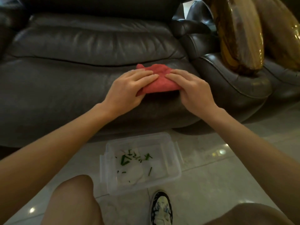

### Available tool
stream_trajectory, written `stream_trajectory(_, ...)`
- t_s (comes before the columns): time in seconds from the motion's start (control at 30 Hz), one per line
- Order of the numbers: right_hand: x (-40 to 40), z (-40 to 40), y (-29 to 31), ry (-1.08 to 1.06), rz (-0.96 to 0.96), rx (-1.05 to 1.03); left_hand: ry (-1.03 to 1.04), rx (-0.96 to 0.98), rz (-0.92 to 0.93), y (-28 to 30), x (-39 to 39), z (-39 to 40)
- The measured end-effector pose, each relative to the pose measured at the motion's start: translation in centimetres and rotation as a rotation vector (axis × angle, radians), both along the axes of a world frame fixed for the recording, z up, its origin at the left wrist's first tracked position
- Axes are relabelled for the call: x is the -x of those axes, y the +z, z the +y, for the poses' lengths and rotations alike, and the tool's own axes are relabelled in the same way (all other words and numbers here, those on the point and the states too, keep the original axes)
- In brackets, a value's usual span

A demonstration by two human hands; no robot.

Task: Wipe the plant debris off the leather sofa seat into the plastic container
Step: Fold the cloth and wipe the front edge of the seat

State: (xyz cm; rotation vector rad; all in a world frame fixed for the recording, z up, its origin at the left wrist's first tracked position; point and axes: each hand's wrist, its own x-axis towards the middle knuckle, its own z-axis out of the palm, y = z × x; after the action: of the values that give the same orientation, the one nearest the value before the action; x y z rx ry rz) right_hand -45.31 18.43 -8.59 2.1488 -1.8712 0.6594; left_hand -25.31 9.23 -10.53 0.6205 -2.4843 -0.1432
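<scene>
Both hands, left and right, seemingly pinching red cloth on sofa seat.

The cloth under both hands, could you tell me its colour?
Red-pink cloth, seen in the head view.

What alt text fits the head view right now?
Both hands, left hand and right hand, press a red cloth on the dark leather sofa seat; a clear plastic container holding green plant bits sits on the floor below.
</scene>
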Motion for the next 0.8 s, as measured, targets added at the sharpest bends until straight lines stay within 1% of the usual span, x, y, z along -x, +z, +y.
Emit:
stream_trajectory(0.07,-0.2,0.6,-1.8,0.004,-0.036,-0.068,-0.022,-0.078,-0.083,-1.4,0.0,0.1)
stream_trajectory(0.1,-0.5,1.4,-3.1,-0.006,-0.033,-0.094,-0.039,-0.067,-0.112,-2.4,-0.2,0.6)
stream_trajectory(0.13,-0.7,2.4,-4.5,-0.02,-0.01,-0.1,-0.054,-0.013,-0.129,-3.7,-0.6,1.3)
stream_trajectory(0.2,-1.1,4.4,-6.5,-0.02,0.025,-0.075,-0.08,0.108,-0.104,-6.1,-1.5,3.0)
stream_trajectory(0.3,-1.1,6.6,-8.4,0.054,0.098,-0.067,-0.14,0.169,-0.043,-9.3,-2.3,5.5)
stream_trajectory(0.37,-1.0,7.9,-9.7,0.115,0.135,-0.162,-0.198,0.15,-0.059,-11.1,-2.8,6.7)
stream_trajectory(0.4,-1.1,8.4,-10.5,0.147,0.148,-0.266,-0.225,0.117,-0.091,-11.9,-3.0,7.2)
stream_trajectory(0.43,-1.1,8.9,-11.3,0.171,0.167,-0.392,-0.247,0.058,-0.137,-12.7,-3.3,7.6)
stream_trajectory(0.5,-1.3,9.2,-12.7,0.169,0.223,-0.597,-0.261,-0.129,-0.234,-14.2,-3.7,8.0)
stream_trajectory(0.6,-1.5,8.8,-14.4,0.136,0.235,-0.688,-0.216,-0.447,-0.317,-15.9,-4.0,7.9)
stream_trajectory(0.63,-1.5,8.4,-14.9,0.117,0.192,-0.722,-0.198,-0.559,-0.343,-16.5,-4.0,7.7)
stream_trajectory(0.7,-1.5,7.7,-15.8,0.038,0.005,-0.823,-0.129,-0.774,-0.353,-17.5,-3.9,7.2)
stream_trajectory(0.73,-1.4,7.3,-16.2,-0.021,-0.111,-0.872,-0.064,-0.896,-0.318,-17.9,-3.9,7.0)
stream_trajectory(0.8,-0.9,6.2,-17.2,-0.128,-0.331,-0.924,0.105,-1.099,-0.183,-19.0,-3.8,6.5)
